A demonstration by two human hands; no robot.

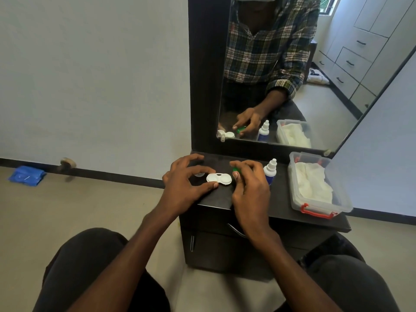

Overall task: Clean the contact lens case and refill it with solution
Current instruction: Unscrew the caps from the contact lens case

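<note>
A white two-well contact lens case lies on the dark dresser top. My left hand reaches over its left end, thumb tip touching the left well and fingers spread above. A white cap lies just left of the case, partly hidden under those fingers. My right hand holds a green cap between its fingertips, right of the case. A small solution bottle with a white nozzle and blue label stands upright beside my right hand.
A clear plastic box with red latches, holding white tissues, sits at the right end of the dresser. A mirror stands behind. The dresser's left edge lies under my left hand. A blue cloth lies on the floor far left.
</note>
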